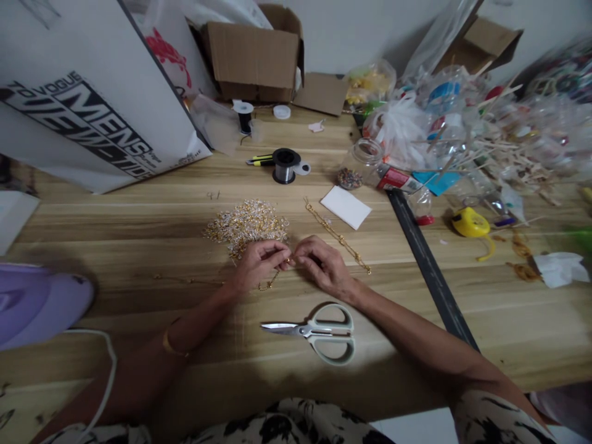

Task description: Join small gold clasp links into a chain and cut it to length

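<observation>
My left hand (256, 264) and my right hand (321, 265) meet fingertip to fingertip over the wooden table (139, 246), both pinched on a thin gold chain (267, 283) that hangs below the left fingers. Just behind them lies a heap of gold and clear beaded pieces (247, 225). A second gold chain (337, 237) runs diagonally to the right of my right hand. Scissors with pale green handles (319, 333) lie closed in front of my wrists.
A spool of clear thread (283, 165) and a black spool (244, 116) stand farther back. A jar of beads (358, 163), a white card (346, 206), a yellow tape measure (469, 223) and a pile of bags and sticks (462, 135) fill the right. Cardboard box (254, 55) behind; white printed bag (92, 105) left.
</observation>
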Available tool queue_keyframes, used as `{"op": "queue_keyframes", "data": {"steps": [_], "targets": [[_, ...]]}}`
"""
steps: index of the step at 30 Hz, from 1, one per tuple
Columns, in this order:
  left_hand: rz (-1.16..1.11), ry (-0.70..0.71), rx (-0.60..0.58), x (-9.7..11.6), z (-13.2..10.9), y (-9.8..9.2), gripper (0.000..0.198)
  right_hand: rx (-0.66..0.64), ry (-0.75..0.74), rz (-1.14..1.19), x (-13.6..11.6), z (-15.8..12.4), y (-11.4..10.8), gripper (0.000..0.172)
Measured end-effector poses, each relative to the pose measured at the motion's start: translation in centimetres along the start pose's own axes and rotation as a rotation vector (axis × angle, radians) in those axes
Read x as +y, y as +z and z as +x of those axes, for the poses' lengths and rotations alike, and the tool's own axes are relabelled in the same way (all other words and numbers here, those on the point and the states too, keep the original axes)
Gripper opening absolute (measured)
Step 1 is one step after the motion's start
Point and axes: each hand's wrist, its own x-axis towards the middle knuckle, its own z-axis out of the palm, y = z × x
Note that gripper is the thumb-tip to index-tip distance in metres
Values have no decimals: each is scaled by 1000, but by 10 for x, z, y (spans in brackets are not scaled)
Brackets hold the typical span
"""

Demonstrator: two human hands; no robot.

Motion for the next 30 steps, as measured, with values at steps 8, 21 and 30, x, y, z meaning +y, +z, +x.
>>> {"op": "queue_keyframes", "data": {"steps": [8, 21, 30], "targets": [[31, 13, -3, -3, 1, -2, 23, 32, -5, -129, 1, -3, -1, 11], [225, 76, -101, -14, 1, -3, 19, -100, -53, -33, 1, -1, -1, 12], [188, 46, -74, -7, 0, -1, 15, -52, -32, -76, 4, -3, 1, 9]]}}
